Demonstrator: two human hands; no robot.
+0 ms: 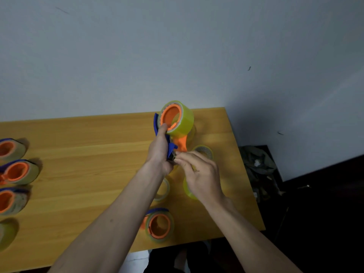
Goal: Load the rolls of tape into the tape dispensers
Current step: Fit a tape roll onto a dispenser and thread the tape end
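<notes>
Head view — tape roll (177,118) above left hand (160,152) grip, dispenser (169,142) held

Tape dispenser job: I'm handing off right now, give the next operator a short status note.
Left hand grips the blue-and-orange dispenser, held up above the table; a yellow roll already sits on its orange hub.
Right hand pinches at the dispenser's lower end, apparently working the tape end; what it holds is too small to tell.
Done: loaded dispensers lie at the left edge and one near the front edge.
Left: finish this one. Loose rolls remain under and beside the hands; no empty dispenser shows.
</notes>
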